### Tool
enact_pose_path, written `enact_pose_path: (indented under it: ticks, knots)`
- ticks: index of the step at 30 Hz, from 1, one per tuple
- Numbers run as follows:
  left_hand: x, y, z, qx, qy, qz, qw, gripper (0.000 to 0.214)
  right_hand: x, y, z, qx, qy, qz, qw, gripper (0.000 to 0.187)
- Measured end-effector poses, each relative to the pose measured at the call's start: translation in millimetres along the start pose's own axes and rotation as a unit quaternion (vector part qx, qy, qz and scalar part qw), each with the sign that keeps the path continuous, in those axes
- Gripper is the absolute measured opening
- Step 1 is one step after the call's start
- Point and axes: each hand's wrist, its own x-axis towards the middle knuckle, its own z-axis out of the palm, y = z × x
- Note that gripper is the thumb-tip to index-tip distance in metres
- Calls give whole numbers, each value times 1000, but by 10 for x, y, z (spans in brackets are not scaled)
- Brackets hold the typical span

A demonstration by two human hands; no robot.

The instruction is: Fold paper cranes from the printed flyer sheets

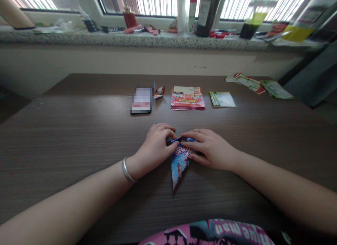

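A folded piece of printed paper (179, 166), blue and red with a long point toward me, lies on the dark wooden table (79, 139). My left hand (154, 146) has its fingers curled and pinches the paper's upper edge. My right hand (210, 148) lies over the paper's right part, fingers pressed together on the fold. A silver bangle (126, 170) sits on my left wrist. The top of the paper is hidden under both hands.
Farther back on the table lie a phone (141, 100), a small folded paper figure (159, 91), a red stack of leaflets (187, 97), a green stack (222, 99) and loose leaflets (249, 82). A cluttered stone windowsill (131, 38) runs behind.
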Motion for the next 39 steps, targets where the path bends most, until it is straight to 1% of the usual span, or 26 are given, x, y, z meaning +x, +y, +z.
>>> enact_pose_path:
  ticks: [5, 7, 9, 12, 14, 16, 19, 22, 24, 31, 35, 39]
  knots:
    - [14, 15, 4, -37, 6, -21, 999, 10, -15, -7, -2, 23, -5, 20, 1000, 40]
    - [16, 22, 2, -54, 6, -24, 998, 9, -19, -4, -7, 49, 5, 37, 998, 38]
    - [14, 30, 3, -86, 2, -31, 996, 12, -20, 4, -10, 86, 30, 68, 994, 36]
    - [6, 49, 6, -135, 3, -44, 990, 16, -14, 24, -1, 137, 77, 141, 978, 33]
    - [-2, 65, 5, -152, 9, -45, 987, 15, -6, 35, 19, 155, 86, 183, 967, 30]
    - [-9, 79, 4, -166, 15, -40, 985, 15, 5, 40, 43, 162, 81, 206, 961, 29]
    - [-25, 89, 9, -194, 13, -35, 980, 16, 24, 40, 70, 177, 78, 213, 958, 25]
    - [-45, 95, 23, -216, 7, -42, 975, 16, 34, 42, 81, 191, 81, 211, 955, 11]
    - [-58, 101, 33, -233, 13, -50, 971, 19, 33, 44, 83, 194, 89, 210, 954, 7]
    - [-64, 133, 71, -317, 33, -50, 947, 32, 31, 16, 61, 209, 111, 196, 952, 9]
    - [-51, 153, 76, -334, 53, -50, 940, 34, 40, -3, 54, 209, 111, 197, 952, 11]
    - [-43, 168, 69, -346, 56, -58, 935, 36, 37, 13, 71, 210, 108, 211, 949, 6]
